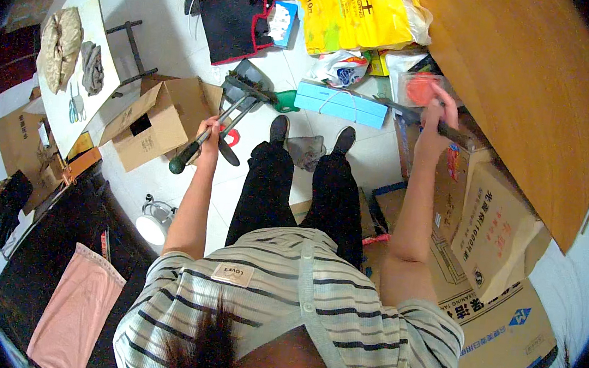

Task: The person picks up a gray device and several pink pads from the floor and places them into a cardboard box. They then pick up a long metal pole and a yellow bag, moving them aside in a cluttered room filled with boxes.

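a long handle (229,114) is wrapped in the curled left hand (209,137); the dustpan (254,75) is seen near its far end, just beside the cardboard box (160,123). whether the dark bar (459,135) is gripped by the right hand (439,115) cannot be told. the box might be knocked if the handle were swung left.

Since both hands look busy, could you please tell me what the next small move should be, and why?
Probably have the right hand set down the dark bar it seems to grip: the left hand holds the broom and dustpan together by their handles, so a free hand might separate them.
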A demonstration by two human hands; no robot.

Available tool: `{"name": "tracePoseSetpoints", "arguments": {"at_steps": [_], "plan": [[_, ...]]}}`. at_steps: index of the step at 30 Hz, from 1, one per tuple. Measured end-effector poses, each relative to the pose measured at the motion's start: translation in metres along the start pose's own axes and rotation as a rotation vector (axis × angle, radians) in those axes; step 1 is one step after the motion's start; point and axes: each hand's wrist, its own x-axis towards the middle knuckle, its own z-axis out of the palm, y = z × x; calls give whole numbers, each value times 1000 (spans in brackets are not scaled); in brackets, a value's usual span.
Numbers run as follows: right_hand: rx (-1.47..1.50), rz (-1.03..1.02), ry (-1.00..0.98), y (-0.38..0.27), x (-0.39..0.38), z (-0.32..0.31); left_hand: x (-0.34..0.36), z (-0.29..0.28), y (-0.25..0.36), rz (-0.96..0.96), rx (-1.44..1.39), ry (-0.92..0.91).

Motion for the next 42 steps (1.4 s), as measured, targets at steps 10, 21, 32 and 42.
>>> {"name": "tracePoseSetpoints", "arguments": {"at_steps": [10,21,32,42], "plan": [[186,115,44,-30,3,-55,-11,-2,6,-18,-104,-9],[95,46,114,-63,-39,-112,-11,-10,15,-106,49,-28],[311,88,470,-89,-101,-181,4,-13,8,-101,6,-126],[343,119,730,-90,-153,-234,12,-11,24,-260,96,-93]]}}
